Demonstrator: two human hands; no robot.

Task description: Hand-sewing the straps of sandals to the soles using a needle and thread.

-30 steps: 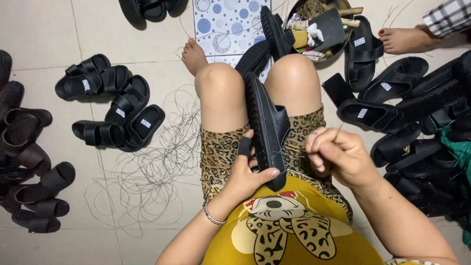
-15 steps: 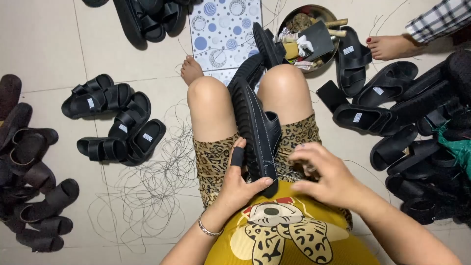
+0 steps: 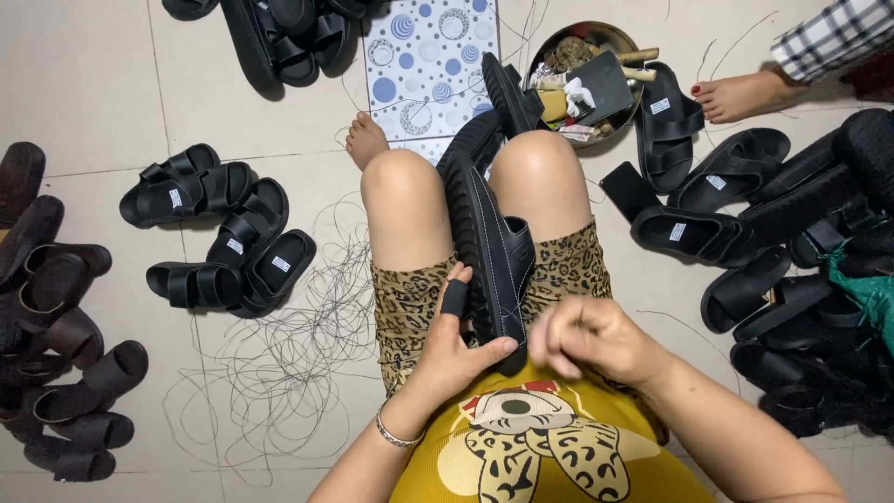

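Left hand (image 3: pixel 456 349) grips black sandal (image 3: pixel 489 256); blurred right hand (image 3: pixel 591 337) seemingly just beside.

L hand (image 3: pixel 456 349) gripping, R hand (image 3: pixel 589 337) pinched

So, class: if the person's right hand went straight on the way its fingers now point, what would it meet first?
Probably the black sandal gripped by the left hand; the right hand is blurred, so direction and depth are uncertain.

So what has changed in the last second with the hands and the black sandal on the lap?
The right hand moved down and in towards the sandal, from raised beside it to close against its near end; it is blurred, so what its fingers hold is unclear. The left hand kept its grip on the sandal, which stayed between the knees. The sandals on the floor lie as before.
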